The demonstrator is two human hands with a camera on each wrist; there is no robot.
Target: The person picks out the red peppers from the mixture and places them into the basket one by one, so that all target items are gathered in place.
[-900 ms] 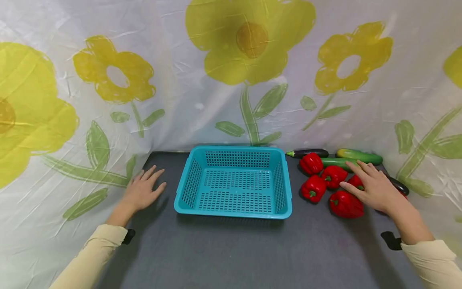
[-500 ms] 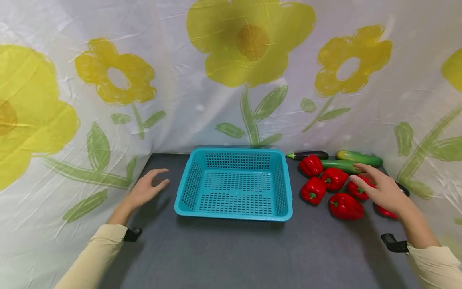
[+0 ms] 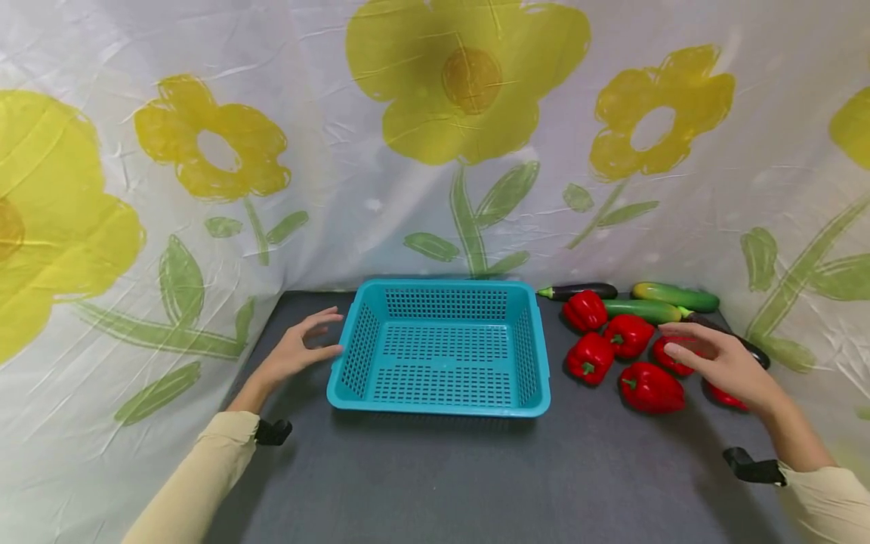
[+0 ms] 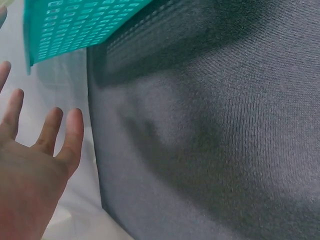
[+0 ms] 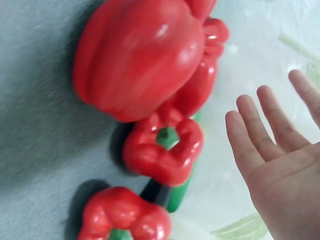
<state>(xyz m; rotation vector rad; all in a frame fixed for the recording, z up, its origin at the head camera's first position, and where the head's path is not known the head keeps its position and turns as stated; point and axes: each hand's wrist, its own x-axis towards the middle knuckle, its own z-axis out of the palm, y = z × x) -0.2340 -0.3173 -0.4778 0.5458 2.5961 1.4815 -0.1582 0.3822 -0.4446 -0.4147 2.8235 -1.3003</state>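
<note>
Basket [image 3: 438, 410] is turquoise, its perforated floor [image 3: 445, 340] exposed. The relaxed left hand [image 3: 295, 351] is beside it; the right hand [image 3: 737, 372], loose, hovers near glossy red peppers [image 3: 652, 388].

Room to pass lies between the blue basket [image 3: 438, 411] and the near edge of the table [image 3: 435, 480]; red peppers [image 3: 652, 388] and cucumbers [image 3: 635, 308] block the far right corner, though gaps beneath the right hand [image 3: 737, 366] are hard to judge.
</note>
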